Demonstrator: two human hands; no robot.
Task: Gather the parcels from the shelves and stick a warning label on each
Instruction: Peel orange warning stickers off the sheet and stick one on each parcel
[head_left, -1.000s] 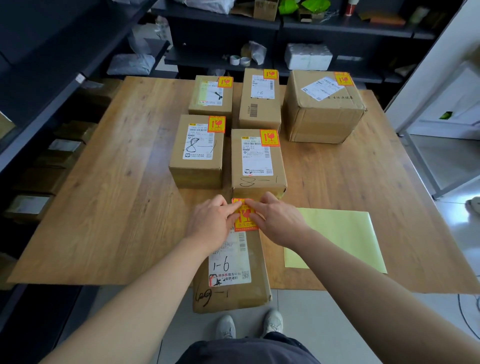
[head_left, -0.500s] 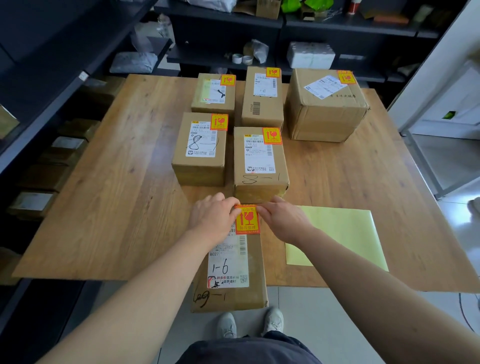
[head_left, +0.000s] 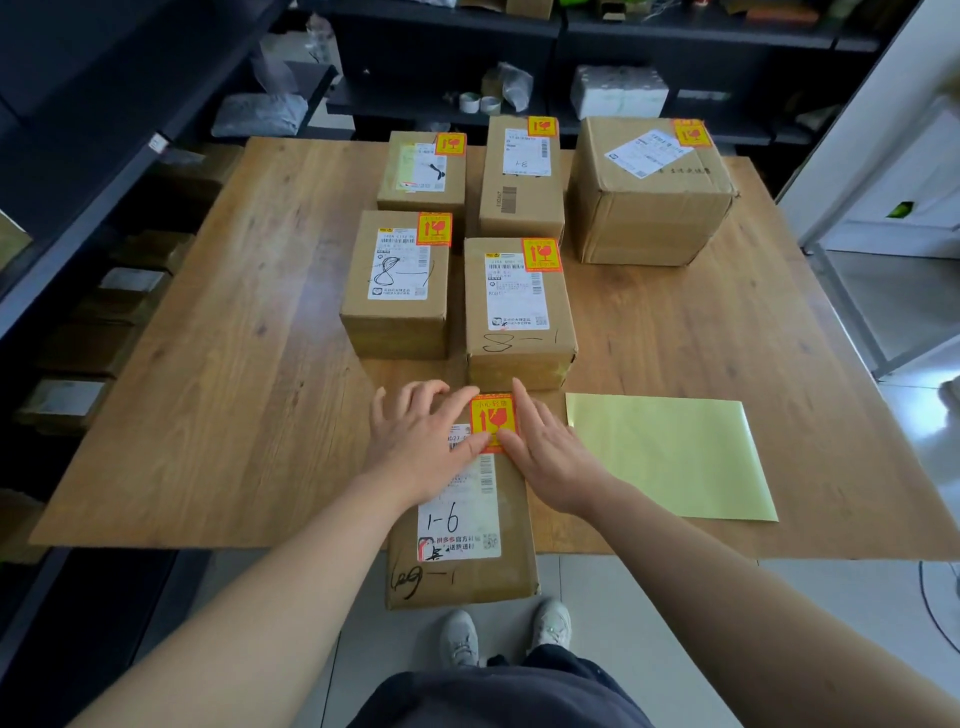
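A long cardboard parcel (head_left: 462, 566) marked "1-6" lies at the table's near edge and overhangs it. An orange warning label (head_left: 493, 418) sits on its far end. My left hand (head_left: 421, 436) lies flat on the parcel left of the label, fingers straight, thumb touching the label's lower edge. My right hand (head_left: 550, 452) lies flat to the right, its fingers along the label's right side. Beyond stand several labelled parcels: one marked "8-1" (head_left: 519, 322), a second (head_left: 397, 291), and a large box (head_left: 649, 197).
A yellow-green backing sheet (head_left: 670, 457) lies on the wooden table (head_left: 208, 389) right of my hands. Dark shelving (head_left: 67, 218) with more boxes runs along the left; shelves with tape rolls (head_left: 480, 103) stand behind the table. My shoes show below the table edge.
Both hands went from pinching the label's top corners to lying flat beside it. The label now lies flat on the parcel.
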